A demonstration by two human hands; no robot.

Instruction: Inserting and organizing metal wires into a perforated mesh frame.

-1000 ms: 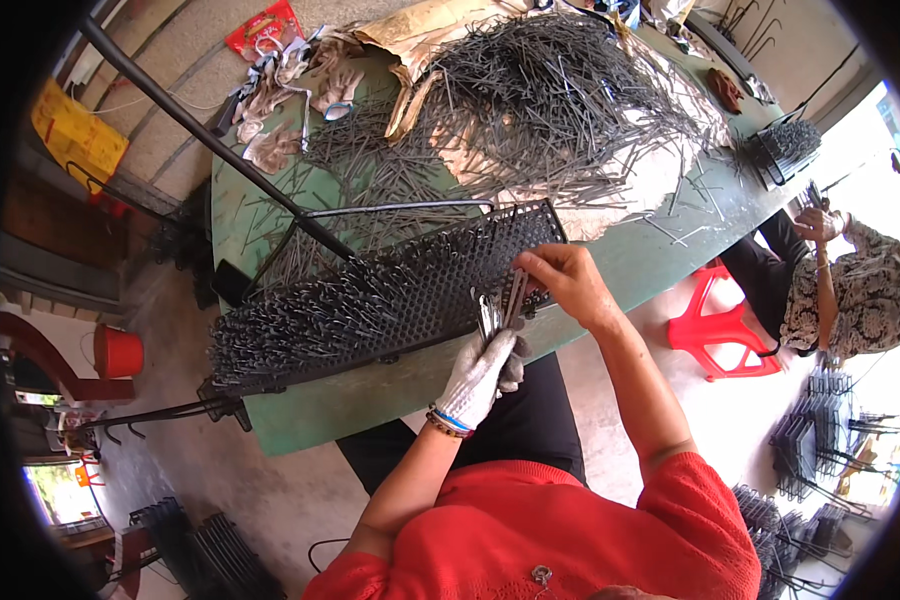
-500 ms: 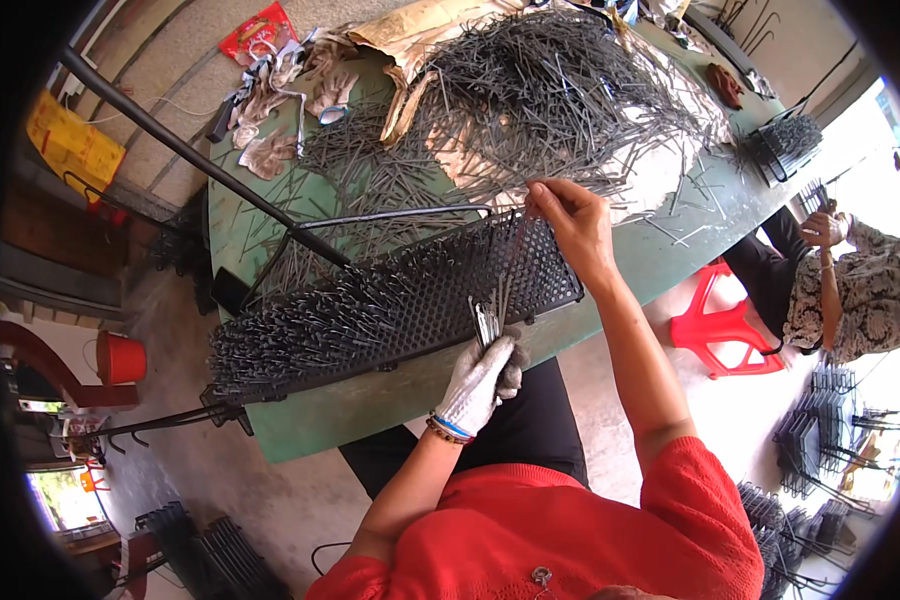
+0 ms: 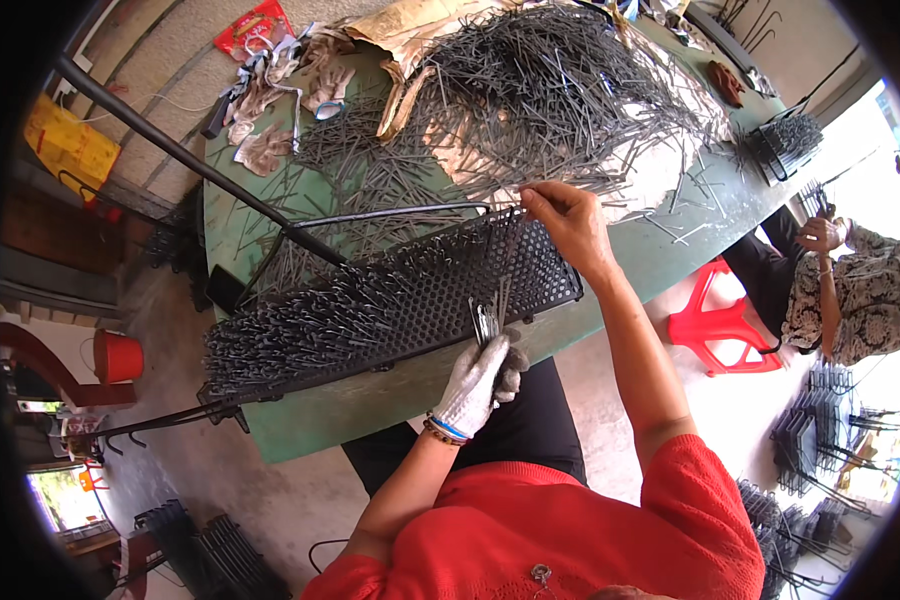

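Observation:
My left hand, in a white knitted glove, closes round a small bundle of thin grey metal strips that point up past its fingers. In front of it a long black perforated rack lies along the table's near edge. Upright strips stand densely in the rack's left part, while rows of open holes show on the right. Over the rack's far right edge my bare right hand is closed in a pinch, thumb against forefinger. A thin strip seems to hang from those fingertips, blurred against the holes.
Loose metal strips are heaped on brown paper on the green table. Used gloves lie at the far left. A black bar slants up from the rack. At right another person works beside a red stool.
My right hand has shifted very slightly left, its fingertips still over the rack's far edge. The left hand and its bundle have hardly moved.

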